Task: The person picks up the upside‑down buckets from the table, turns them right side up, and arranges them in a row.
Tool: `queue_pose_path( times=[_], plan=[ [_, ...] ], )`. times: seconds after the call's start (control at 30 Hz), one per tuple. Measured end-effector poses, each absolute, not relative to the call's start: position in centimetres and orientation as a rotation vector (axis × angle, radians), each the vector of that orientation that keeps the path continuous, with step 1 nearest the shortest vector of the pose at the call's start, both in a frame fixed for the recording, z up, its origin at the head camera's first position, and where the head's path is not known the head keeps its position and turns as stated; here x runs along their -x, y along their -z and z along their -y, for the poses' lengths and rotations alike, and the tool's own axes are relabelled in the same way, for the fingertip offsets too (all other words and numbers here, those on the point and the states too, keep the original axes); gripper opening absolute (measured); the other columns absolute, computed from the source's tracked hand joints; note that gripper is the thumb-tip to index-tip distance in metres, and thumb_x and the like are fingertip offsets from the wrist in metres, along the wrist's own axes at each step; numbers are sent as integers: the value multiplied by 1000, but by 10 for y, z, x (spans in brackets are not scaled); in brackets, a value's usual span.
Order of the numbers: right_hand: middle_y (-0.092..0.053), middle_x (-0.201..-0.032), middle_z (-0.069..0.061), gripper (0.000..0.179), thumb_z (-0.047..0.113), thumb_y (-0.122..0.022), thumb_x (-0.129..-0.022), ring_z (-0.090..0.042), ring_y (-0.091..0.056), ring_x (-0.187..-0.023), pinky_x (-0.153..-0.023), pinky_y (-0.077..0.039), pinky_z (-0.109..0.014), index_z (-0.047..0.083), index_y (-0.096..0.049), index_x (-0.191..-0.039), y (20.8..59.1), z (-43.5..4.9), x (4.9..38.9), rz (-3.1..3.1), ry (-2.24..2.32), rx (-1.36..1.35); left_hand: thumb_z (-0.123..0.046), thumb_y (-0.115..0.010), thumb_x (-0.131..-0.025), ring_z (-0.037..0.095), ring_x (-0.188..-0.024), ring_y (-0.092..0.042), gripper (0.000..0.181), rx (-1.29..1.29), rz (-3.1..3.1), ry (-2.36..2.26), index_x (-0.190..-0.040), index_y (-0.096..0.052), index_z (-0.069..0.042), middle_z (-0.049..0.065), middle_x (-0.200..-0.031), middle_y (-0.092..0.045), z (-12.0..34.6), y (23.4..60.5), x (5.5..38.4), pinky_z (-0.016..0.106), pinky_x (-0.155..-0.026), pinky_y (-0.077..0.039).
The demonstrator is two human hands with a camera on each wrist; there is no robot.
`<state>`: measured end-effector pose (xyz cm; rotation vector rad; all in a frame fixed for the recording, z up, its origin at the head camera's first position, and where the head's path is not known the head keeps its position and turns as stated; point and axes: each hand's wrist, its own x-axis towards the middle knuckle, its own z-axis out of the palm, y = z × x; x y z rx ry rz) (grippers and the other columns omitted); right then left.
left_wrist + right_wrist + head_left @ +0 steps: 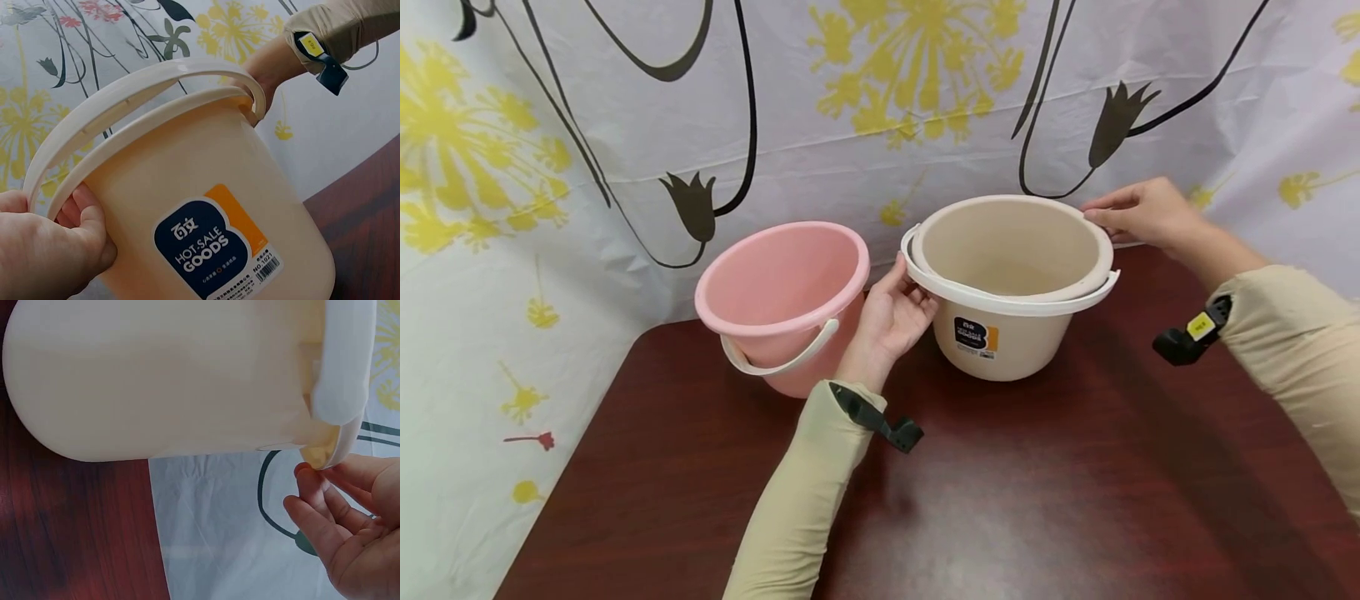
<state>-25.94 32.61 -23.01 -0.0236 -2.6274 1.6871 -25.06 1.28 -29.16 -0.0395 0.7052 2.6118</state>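
A beige bucket [1022, 346] stands upright on the table near the patterned cloth, its wall bearing a dark blue and orange label [194, 250]. Its white handle [1000, 303] lies folded along the near side of the rim. At the bucket's left side my left hand [891, 318] holds the rim, fingertips tucked beneath the edge. On the far right side, my right hand [1142, 218] pinches the rim between thumb and fingers; the right wrist view shows these fingertips [309, 475] at the edge. I see nothing inside the bucket.
A pink bucket [793, 379] with a white handle [790, 362] stands left of the beige one, close to my left hand. Behind both hangs a white cloth [820, 175] with yellow and dark plant prints. The dark red wooden table [1000, 475] stretches toward me.
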Motion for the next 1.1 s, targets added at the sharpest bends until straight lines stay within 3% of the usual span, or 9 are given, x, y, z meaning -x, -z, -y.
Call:
queue_pose_path(
  times=[0.57,0.8,1.1],
  plan=[
    [-65,-72,12,17,16,-65,-85,-3,-63,-63,-57,-52,-21,27,-70,-74,235,-326,258,2573,-1731,22,-27,-46,-97,14,-75,-55,26,19,-681,-2614,-89,-61,-7,6,-87,-55,-11,301,252,22,-64,-46],
    [-65,-71,12,19,15,-64,-86,-4,-64,-62,-57,-52,-21,27,-70,-73,233,-325,258,2556,-1758,-1,-22,-47,-96,12,-77,-54,19,87,-677,-2649,-90,-59,-9,4,-89,-53,-8,311,253,20,-64,-48],
    [-66,-70,11,21,13,-64,-85,-3,-63,-62,-57,-51,-20,28,-71,-72,234,-326,256,2536,-1784,-12,-19,-49,-95,11,-70,-50,21,163,-689,-2631,-79,-59,-10,2,-81,-49,-6,326,252,20,-61,-47]
  ],
)
